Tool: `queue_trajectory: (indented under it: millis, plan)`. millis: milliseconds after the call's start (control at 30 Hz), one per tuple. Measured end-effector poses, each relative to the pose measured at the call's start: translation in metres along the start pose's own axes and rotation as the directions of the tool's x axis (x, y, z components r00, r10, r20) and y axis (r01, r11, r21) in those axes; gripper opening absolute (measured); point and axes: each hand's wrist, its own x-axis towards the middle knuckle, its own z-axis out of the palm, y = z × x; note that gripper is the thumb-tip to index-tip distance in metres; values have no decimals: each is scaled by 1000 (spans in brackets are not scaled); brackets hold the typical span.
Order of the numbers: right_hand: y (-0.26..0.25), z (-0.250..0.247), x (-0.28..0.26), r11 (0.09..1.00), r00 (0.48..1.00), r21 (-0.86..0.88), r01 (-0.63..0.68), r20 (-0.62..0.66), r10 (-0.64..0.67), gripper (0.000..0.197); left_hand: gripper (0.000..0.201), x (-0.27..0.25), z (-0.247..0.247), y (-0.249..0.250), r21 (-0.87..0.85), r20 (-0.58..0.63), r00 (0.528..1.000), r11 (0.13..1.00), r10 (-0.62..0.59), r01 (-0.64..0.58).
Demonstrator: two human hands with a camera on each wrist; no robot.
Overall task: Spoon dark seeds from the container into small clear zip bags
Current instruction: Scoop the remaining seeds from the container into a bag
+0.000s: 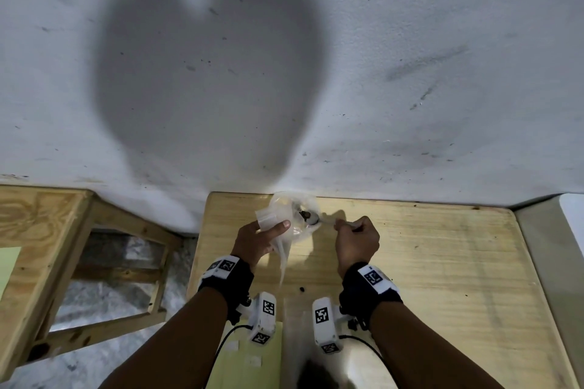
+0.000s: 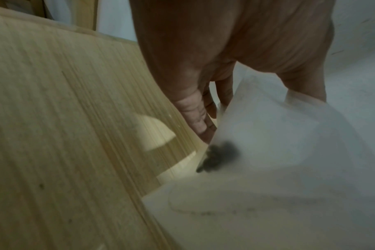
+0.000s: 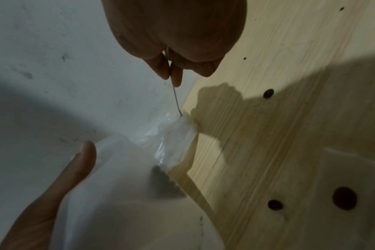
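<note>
My left hand grips a small clear zip bag near the table's back edge, thumb laid across its front. More clear plastic hangs below that hand. My right hand pinches a thin metal spoon whose bowl is inside the bag's mouth. Dark seeds show at the spoon tip, and a dark clump of seeds lies in the bag's lower corner. The left thumb presses the bag. A round clear plastic shape sits behind the bag; container or bag, I cannot tell.
Behind the light wooden table stands a white wall. Loose dark seeds lie scattered on the wood right of the bag, and one seed lies between my wrists. A wooden frame stands to the left. A pale green sheet lies near me.
</note>
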Motion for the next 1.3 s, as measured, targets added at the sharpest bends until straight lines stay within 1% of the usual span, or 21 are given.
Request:
queue_trajectory:
  millis: [67, 167, 267, 333, 433, 567, 700, 767, 900, 1000, 1033, 1100, 1133, 1233, 1300]
  plan:
    - [-2, 5, -3, 999, 1000, -29, 23, -8, -23, 40, 36, 0, 1, 0, -2, -8, 1000, 1000, -2, 2]
    - [-3, 11, -8, 998, 999, -38, 51, -6, -51, 39, 39, 1, 0, 2, 4, -3, 1000, 1000, -5, 5]
    - [-1, 14, -14, 999, 999, -18, 50, -12, -50, 41, 35, -1, 1, 4, 0, 29, 1000, 1000, -11, 11]
    - [1, 16, -19, 1000, 1000, 7, 13, -8, -13, 45, 32, -2, 2, 4, 26, 54, 998, 1000, -15, 14]
    - [6, 19, -24, 993, 995, 67, -100, -4, 101, 44, 23, -6, 2, 4, 51, 110, 994, 999, -11, 6]
    - [11, 22, -25, 969, 977, 132, -211, 37, 208, 44, 28, -9, -2, 6, 66, 173, 985, 998, -24, 13]
    - [15, 23, -17, 926, 946, 197, -323, 89, 311, 48, 24, -10, -5, 7, 54, 194, 980, 998, -49, 39]
    - [17, 20, -11, 915, 938, 209, -345, 105, 330, 48, 23, -10, -6, 8, 46, 194, 980, 998, -49, 41]
    - [17, 6, -2, 911, 943, 243, -332, 118, 312, 52, 22, -8, -7, 10, 39, 171, 985, 999, -29, 22]
    - [17, -7, 2, 917, 951, 255, -306, 125, 283, 51, 28, -5, -8, 10, 42, 145, 989, 999, -8, 2]
    - [16, -12, 3, 922, 955, 252, -294, 120, 272, 49, 33, -5, -8, 10, 50, 139, 990, 999, 0, -7]
    - [16, -21, 4, 934, 962, 236, -268, 116, 247, 39, 49, -1, -9, 8, 92, 116, 993, 995, 16, -27]
    - [15, -26, 5, 940, 966, 230, -252, 120, 230, 37, 56, -1, -8, 8, 120, 101, 995, 992, 25, -38]
    - [14, -35, 7, 953, 973, 210, -218, 126, 195, 41, 74, 4, -7, 5, 205, 56, 997, 977, 45, -55]
    - [14, -38, 10, 957, 975, 209, -201, 133, 176, 41, 73, 3, -5, 5, 229, 34, 998, 971, 56, -62]
